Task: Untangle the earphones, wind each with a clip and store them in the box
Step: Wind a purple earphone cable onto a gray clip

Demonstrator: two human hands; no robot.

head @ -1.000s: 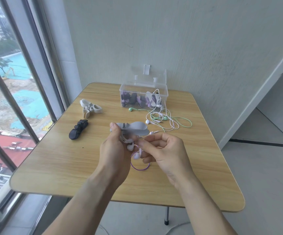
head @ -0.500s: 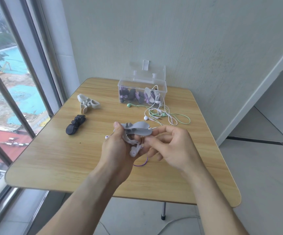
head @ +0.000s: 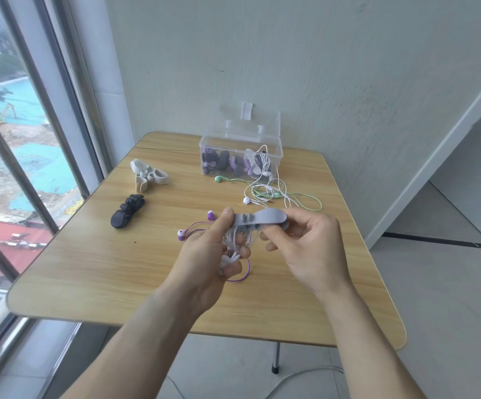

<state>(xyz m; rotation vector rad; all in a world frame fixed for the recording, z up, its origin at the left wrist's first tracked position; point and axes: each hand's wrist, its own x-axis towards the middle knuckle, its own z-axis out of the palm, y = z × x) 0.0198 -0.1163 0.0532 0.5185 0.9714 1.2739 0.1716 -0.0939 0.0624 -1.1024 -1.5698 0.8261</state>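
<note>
- Since a moment ago, purple earbuds [head: 180, 235] have swung out left of the left hand [head: 204, 254], which grips the bundled cord.
- Right hand [head: 308, 249] pinches the grey clip [head: 262, 219] above the table [head: 89, 269]; clear box [head: 240, 156] stands open behind.

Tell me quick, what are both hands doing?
Left hand: holds the purple earphones and grey clip.
Right hand: pinches the clip's other end.

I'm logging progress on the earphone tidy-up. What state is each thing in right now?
Box: lid open, wound earphones inside.
Grey clip: held by both hands.
Purple earphones: cable bunched in left hand, buds loose.
Right hand: pinching the clip's end.
White and green earphones: tangled on the table.
White clips: unused.
Black clip: unused.
</note>
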